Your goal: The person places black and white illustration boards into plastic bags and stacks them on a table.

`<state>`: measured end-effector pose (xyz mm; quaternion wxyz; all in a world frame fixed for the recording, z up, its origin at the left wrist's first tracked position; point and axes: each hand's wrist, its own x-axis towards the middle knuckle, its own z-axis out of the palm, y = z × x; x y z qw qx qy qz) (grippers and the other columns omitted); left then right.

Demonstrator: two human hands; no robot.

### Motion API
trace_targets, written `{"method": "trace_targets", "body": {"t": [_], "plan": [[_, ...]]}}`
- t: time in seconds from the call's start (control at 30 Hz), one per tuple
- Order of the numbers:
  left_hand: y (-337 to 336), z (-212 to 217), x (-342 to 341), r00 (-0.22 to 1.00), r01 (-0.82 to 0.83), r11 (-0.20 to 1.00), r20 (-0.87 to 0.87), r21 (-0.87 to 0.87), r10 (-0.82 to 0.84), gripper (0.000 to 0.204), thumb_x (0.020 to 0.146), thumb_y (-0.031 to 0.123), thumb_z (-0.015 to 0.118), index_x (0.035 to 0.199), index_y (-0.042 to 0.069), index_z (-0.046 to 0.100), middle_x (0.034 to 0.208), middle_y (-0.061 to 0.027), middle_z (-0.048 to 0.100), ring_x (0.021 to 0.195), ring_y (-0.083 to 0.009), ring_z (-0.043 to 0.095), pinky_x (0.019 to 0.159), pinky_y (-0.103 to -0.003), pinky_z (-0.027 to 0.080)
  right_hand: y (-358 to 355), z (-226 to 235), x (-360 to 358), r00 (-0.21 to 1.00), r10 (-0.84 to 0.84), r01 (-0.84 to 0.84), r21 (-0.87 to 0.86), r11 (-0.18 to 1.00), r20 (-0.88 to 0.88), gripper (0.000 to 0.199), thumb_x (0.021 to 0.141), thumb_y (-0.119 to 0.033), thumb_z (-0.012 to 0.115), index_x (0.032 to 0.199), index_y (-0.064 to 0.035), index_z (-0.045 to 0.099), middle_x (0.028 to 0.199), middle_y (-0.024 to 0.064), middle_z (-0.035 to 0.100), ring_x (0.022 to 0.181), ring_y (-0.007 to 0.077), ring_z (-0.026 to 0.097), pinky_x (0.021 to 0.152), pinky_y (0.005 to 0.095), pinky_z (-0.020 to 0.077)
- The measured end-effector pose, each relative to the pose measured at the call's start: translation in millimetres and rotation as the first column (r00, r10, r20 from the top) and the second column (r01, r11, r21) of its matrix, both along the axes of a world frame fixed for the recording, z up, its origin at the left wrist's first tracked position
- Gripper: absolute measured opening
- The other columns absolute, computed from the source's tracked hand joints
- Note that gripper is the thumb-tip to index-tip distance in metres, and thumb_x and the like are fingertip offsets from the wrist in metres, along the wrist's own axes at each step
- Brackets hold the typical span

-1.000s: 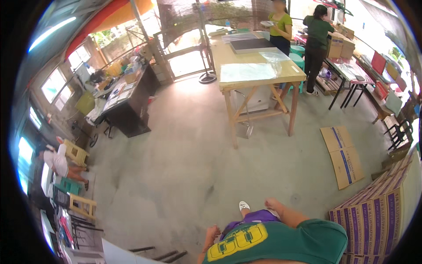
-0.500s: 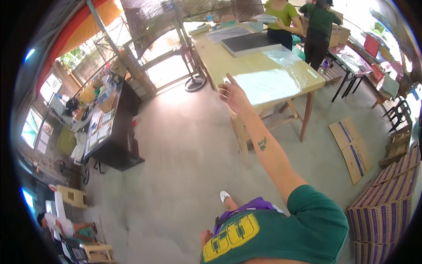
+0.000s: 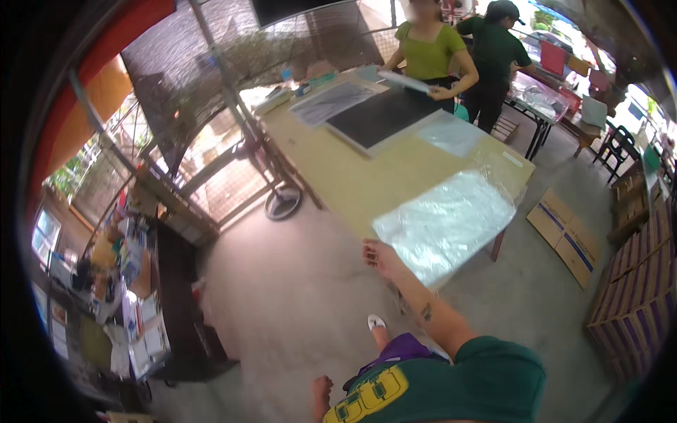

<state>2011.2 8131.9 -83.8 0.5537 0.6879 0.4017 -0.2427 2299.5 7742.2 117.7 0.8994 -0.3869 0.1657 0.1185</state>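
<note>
My right hand (image 3: pixel 379 256) reaches out beside the near left corner of a pale yellow table (image 3: pixel 331 180). Its fingers are loosely bent and apart, with nothing seen in them. Right beside it lies a shiny clear plastic sheet (image 3: pixel 444 222), which covers the table's near end and catches the light. Whether the fingertips touch the table edge is hard to tell. Low in the view, my left hand (image 3: pixel 321 388) hangs at my side, fingers curled in and nothing visible in it. A black panel with a pale border (image 3: pixel 384 120) lies farther back on the table.
Across the table, a person in a lime top (image 3: pixel 430 53) holds a flat pale item (image 3: pixel 405 81). Another person in dark green (image 3: pixel 490 63) stands behind. A round fan base (image 3: pixel 283 203) is left of the table; flattened cardboard (image 3: pixel 564 236) and stacked boxes (image 3: pixel 635 296) are right.
I have come closer to the table, and the view has turned. My right hand has lowered towards the table's near corner, its fingers more bent. My left hand shows more fully.
</note>
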Motion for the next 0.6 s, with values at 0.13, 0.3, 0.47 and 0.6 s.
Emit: {"method": "trace_targets", "body": {"t": [0.13,0.3,0.47,0.6], "plan": [[-15,12,137,0.976,0.135,0.977,0.147,0.167,-0.16,0.023,0.084,0.02,0.056,0.075,0.0,0.065,0.064,-0.0083,0.06,0.054,-0.0186,0.059,0.048,-0.034,0.043,7,-5,97,0.99,-0.137,0.138,-0.01,0.99,0.016,0.03,0.088,-0.016,0.059,0.118,-0.0099,0.057,0.089,0.0006,0.058,0.084,0.0128,0.057,0.075,0.0327,0.0482],[-33,45,321,0.773,0.272,0.833,0.406,0.482,-0.487,0.03,0.085,0.025,0.058,0.09,-0.003,0.067,0.075,-0.0169,0.065,0.071,-0.0276,0.064,0.066,-0.039,0.048,12,-28,200,0.932,-0.347,0.344,-0.039,0.938,-0.102,0.037,0.084,-0.01,0.057,0.121,-0.0098,0.055,0.083,-0.0018,0.054,0.077,0.0099,0.051,0.066,0.0286,0.0418],[-70,137,492,0.523,0.452,0.687,0.455,0.568,-0.721,0.027,0.088,0.023,0.056,0.095,0.0,0.068,0.083,-0.0189,0.067,0.077,-0.0317,0.064,0.072,-0.037,0.049,14,-33,274,0.803,-0.574,0.562,-0.115,0.819,-0.161,0.042,0.082,-0.007,0.055,0.124,-0.0074,0.052,0.076,-0.0042,0.047,0.067,0.0065,0.045,0.058,0.026,0.0344],[-107,159,615,0.233,0.559,0.616,0.608,0.555,-0.759,0.022,0.088,0.019,0.059,0.098,0.001,0.067,0.094,-0.0179,0.067,0.085,-0.0294,0.065,0.078,-0.036,0.05,-7,-45,315,0.716,-0.69,0.687,-0.07,0.724,-0.105,0.04,0.084,-0.008,0.055,0.123,-0.0045,0.051,0.079,-0.0016,0.052,0.068,0.0081,0.049,0.057,0.0235,0.037]]}}
